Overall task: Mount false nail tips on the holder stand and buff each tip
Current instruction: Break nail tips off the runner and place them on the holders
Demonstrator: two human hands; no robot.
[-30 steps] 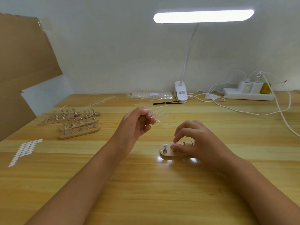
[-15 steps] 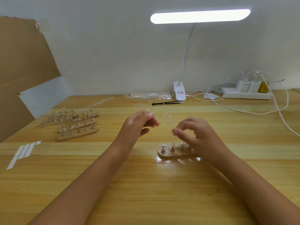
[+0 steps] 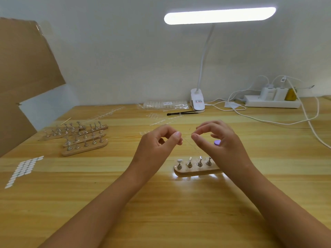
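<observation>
A wooden holder stand (image 3: 195, 172) with several metal pegs lies on the table in front of me; its leftmost peg carries a white cap (image 3: 179, 160). Above and behind it my left hand (image 3: 157, 145) pinches a clear, barely visible strip of nail tips (image 3: 185, 140) between thumb and forefinger. My right hand (image 3: 222, 142) is raised opposite, its fingers curled, with thumb and forefinger pinched together at the strip's other end. A small purple thing (image 3: 217, 142) shows through the curl of the right hand; whether it is held I cannot tell.
More wooden stands with pegs (image 3: 80, 138) lie at the left, and white oval stickers (image 3: 23, 169) near the left edge. Packs of clear tips (image 3: 164, 105), a black tool (image 3: 180, 113), a clip lamp (image 3: 197, 102) and a power strip with cables (image 3: 272, 102) line the back.
My right hand has lifted off the holder stand and come up to meet the left hand at the clear strip. The stand's pegs are now uncovered.
</observation>
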